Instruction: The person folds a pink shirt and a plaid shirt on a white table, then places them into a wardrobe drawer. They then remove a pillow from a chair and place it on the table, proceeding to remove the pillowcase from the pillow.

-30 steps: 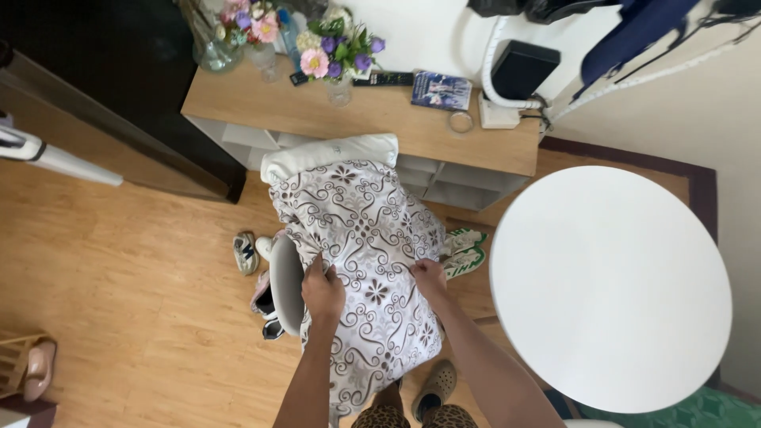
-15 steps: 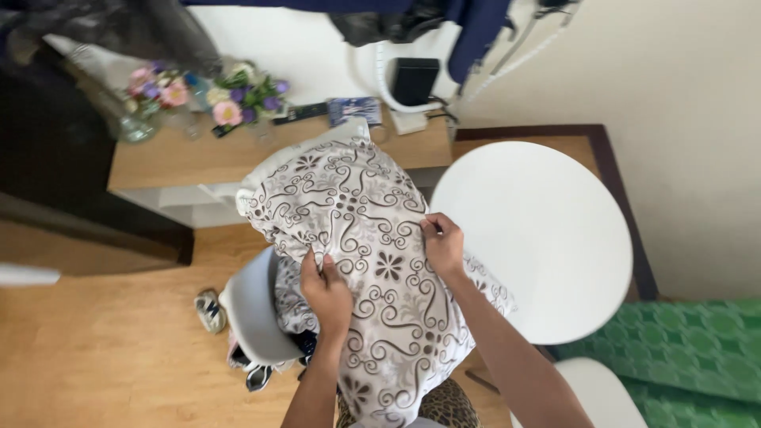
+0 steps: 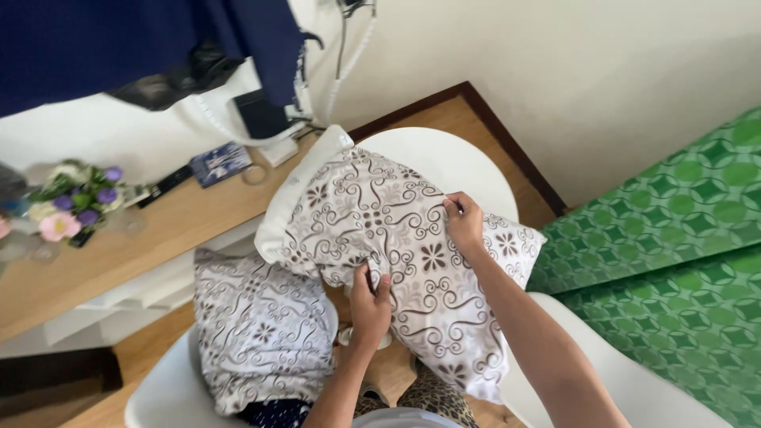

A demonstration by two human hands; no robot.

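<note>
I hold a pillow (image 3: 380,230) in a white cover with a brown swirl pattern, lifted in front of me over the round white table (image 3: 468,166). My left hand (image 3: 369,305) grips the cover's lower edge near the middle. My right hand (image 3: 464,223) pinches the fabric higher up on the right side. The pillow's white inner end shows at the upper left. A second pillow (image 3: 258,325) in the same patterned cover lies on a white chair (image 3: 162,392) to my lower left.
A wooden shelf unit (image 3: 119,246) at the left carries a vase of flowers (image 3: 75,198), a small blue book (image 3: 220,162) and a black remote. Dark blue clothes (image 3: 143,40) hang above. A green patterned bed cover (image 3: 674,230) fills the right side. Another white chair (image 3: 618,372) stands below right.
The view has swung right. I have lifted the pillow up and to the right over the round table, and the second patterned pillow on the chair has come into view.
</note>
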